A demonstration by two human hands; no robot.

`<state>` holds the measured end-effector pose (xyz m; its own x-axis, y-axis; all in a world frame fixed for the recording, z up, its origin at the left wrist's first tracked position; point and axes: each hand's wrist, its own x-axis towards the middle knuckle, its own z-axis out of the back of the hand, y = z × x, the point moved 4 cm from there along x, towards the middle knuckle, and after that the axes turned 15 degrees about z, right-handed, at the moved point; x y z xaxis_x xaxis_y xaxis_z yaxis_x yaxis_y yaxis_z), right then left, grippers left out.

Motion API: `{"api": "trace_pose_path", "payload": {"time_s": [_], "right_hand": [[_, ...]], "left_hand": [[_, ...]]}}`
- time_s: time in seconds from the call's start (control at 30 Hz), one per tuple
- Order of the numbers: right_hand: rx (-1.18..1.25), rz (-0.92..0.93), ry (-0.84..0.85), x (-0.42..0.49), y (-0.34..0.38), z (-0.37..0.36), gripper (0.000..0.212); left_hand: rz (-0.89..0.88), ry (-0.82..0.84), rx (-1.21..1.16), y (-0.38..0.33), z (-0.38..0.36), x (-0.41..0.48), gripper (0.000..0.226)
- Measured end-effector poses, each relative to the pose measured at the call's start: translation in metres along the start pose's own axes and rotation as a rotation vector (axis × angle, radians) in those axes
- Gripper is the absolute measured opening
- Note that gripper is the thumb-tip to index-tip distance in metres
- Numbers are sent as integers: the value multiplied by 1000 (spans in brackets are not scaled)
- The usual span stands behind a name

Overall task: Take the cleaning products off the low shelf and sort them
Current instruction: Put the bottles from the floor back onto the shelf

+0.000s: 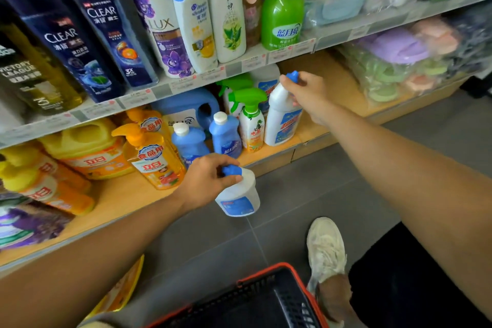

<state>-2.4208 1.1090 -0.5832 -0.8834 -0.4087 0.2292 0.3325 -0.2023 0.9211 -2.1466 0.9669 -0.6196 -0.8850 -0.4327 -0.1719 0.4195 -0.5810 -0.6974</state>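
- One head-worn wide-angle view looks forward and down, close to the low shelf (119,200) (straight lines bend near the frame edges).
- The floor (319,189) and a basket (302,278) lie directly below it.

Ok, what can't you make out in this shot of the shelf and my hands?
Head view only:
- Basket: cut off by the bottom edge; contents unseen.
- Price tags: too blurred to read.
- Blue jug: lower part hidden by the small blue bottles in front.
- Cap of the near white bottle: mostly covered by the left hand.
- Far white bottle: neck covered by the right hand.
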Motion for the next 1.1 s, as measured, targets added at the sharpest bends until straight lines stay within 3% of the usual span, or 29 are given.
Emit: {"api": "trace_pose_path", "payload": {"time_s": [0.07, 0.1, 0.23, 0.3, 0.6, 0.7, 0.77, 0.83, 0.87, 0.93, 1.03, 1.1], "right_hand": [[84, -6, -2, -9, -15, 1, 23], [106, -24, -9, -16, -25, 2, 29], [121, -206, 2, -45, -73, -4, 83], [225, -307, 41, -49, -87, -14, 91], [431, -391, -81, -9, -95, -53, 37], [510, -402, -47, -8, -93, -57, 36], [380, -357, -30, -19, -91, -53, 48], [115, -279, 12, -37, -84, -43, 46], [58, -269, 108, -47, -79, -41, 39], [145, -311, 469, -69, -66, -48, 35], [276, -295, 1036, -104, -34, -62, 60], [302, -150, 1192, -120, -9, -72, 75]], "left_hand": [[5, -4, 0, 2, 1, 1, 28], [8, -5, -1, 3, 1, 2, 28], [29, -7, -8, 8, 1, 4, 27], [36, -11, -2, 8, 1, 5, 27], [36, -26, -45, 5, 6, 4, 29], [50, -26, -84, 3, 9, 6, 28], [62, -15, -122, 2, 12, 7, 27], [66, 2, -154, -1, 16, 9, 26], [66, 23, -166, -3, 19, 9, 26], [55, 96, -171, -9, 24, 8, 27], [7, 199, -112, -20, 36, 3, 30], [-20, 221, -110, -25, 45, -2, 31]]}}
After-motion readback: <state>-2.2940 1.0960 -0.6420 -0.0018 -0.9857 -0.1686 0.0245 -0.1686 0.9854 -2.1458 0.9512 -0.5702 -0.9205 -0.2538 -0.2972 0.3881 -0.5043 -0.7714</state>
